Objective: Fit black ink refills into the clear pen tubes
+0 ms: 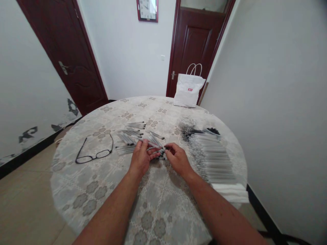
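Over the middle of the round table, my left hand [142,155] is closed on a slim translucent pen barrel [151,144], which points toward my right hand. My right hand [177,158] has thumb and forefinger pinched at the barrel's dark end; the small part between those fingertips is mostly hidden. Just beyond and left of my hands lie several loose groups of similar clear barrels with black ends [127,137]. To the right sits a large stack of clear barrels [217,158], with small black pieces [189,132] heaped at its far side.
Black-framed glasses [95,157] lie at the left on the patterned tablecloth [107,194]. A white paper bag [189,90] stands at the table's far edge. Folded white material [231,192] lies under the near end of the stack, by the right edge.
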### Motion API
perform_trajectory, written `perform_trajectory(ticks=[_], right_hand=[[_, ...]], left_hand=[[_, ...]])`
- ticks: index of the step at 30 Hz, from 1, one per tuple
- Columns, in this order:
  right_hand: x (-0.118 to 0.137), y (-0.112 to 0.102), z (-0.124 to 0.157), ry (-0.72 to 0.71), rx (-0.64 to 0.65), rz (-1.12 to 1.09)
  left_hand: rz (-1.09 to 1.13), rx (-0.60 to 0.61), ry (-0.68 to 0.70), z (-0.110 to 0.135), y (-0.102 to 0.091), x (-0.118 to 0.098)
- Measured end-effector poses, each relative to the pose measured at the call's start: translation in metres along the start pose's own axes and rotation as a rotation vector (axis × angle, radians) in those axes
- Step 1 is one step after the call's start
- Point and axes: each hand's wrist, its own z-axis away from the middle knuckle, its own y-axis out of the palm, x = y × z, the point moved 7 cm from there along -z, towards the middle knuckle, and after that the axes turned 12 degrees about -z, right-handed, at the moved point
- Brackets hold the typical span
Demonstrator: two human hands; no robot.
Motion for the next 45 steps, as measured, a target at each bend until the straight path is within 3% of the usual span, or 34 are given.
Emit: perform_trajectory(ticks=[4,8,11,14,16,20,22,23,24,26,31,34,39,45], right_hand=[[0.008,-0.005,-0.003,-0.012,0.001,0.068],[0.026,-0.016,-0.005,-0.042,0.083,0.178],[0.042,-0.041,-0.009,-0.073,0.159,0.287],[0.048,-0.085,-0.023,-0.07,0.215,0.47],[0.049,-0.129,-0.042,-0.076,0.109,0.633],[0.05,-0.216,-0.081,-0.033,-0.263,0.907],[0.055,-0.236,-0.088,-0.05,-0.41,0.949],[0.058,-0.235,-0.089,-0.079,-0.449,0.939],[0.061,-0.228,-0.087,-0.113,-0.457,0.908],[0.062,-0.194,-0.078,-0.151,-0.369,0.776],[0.037,-0.052,-0.035,-0.005,0.097,0.289],[0.02,0.003,-0.011,0.037,0.162,0.119],[-0.004,0.033,0.007,0.108,0.208,-0.046],[-0.011,0.029,0.007,0.138,0.195,-0.123]], left_hand=[[0.002,0.011,-0.017,0.0,0.002,-0.001],[-0.018,0.031,-0.013,0.001,0.004,0.0],[-0.069,0.021,-0.01,0.001,0.004,0.002],[-0.139,0.031,-0.003,0.002,0.005,0.005],[-0.163,0.049,0.001,0.002,0.007,0.006],[-0.161,0.064,-0.004,0.002,0.007,0.009],[-0.157,0.068,-0.006,0.001,0.006,0.011],[-0.156,0.07,-0.007,0.001,0.006,0.012],[-0.153,0.07,-0.01,0.001,0.006,0.012],[-0.146,0.069,-0.018,0.001,0.006,0.014],[-0.173,0.067,-0.002,0.002,0.006,0.013],[-0.234,0.074,0.053,0.002,0.006,0.008],[-0.446,0.029,0.157,0.001,0.0,0.0],[-0.565,-0.011,0.225,0.002,-0.001,-0.01]])
